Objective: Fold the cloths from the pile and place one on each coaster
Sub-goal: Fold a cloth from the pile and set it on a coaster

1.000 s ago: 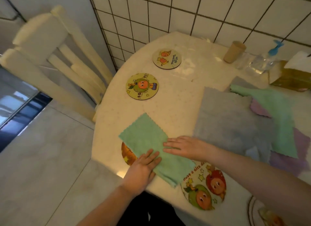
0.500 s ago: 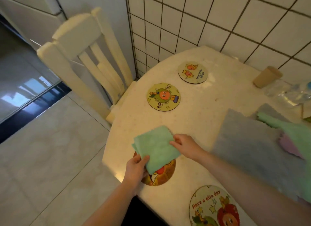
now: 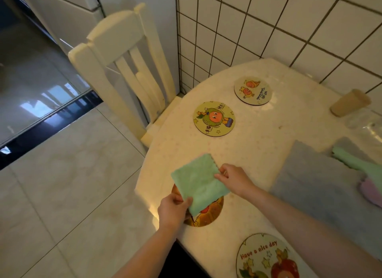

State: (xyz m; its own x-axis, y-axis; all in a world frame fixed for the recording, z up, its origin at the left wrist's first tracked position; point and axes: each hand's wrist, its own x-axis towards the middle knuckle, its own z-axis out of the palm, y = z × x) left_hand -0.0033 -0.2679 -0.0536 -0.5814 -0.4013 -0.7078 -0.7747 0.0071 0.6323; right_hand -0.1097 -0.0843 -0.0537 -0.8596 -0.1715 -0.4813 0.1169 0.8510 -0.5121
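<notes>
A folded green cloth hovers over an orange coaster at the table's near-left edge and hides most of it. My left hand pinches the cloth's near corner. My right hand pinches its right edge. A yellow-green coaster and a pale coaster lie bare farther back. A "Have a nice day" coaster sits at the near edge. The cloth pile, with a grey cloth on top and green and purple cloths beside it, lies at the right.
A cream wooden chair stands against the table's left side. A tan cup and a clear plastic item sit by the tiled wall at the back right. The floor drops off left of the table edge.
The cloth went from lying flat under both palms to a smaller folded square, which both hands now hold by its edges over the orange coaster. The camera has turned left.
</notes>
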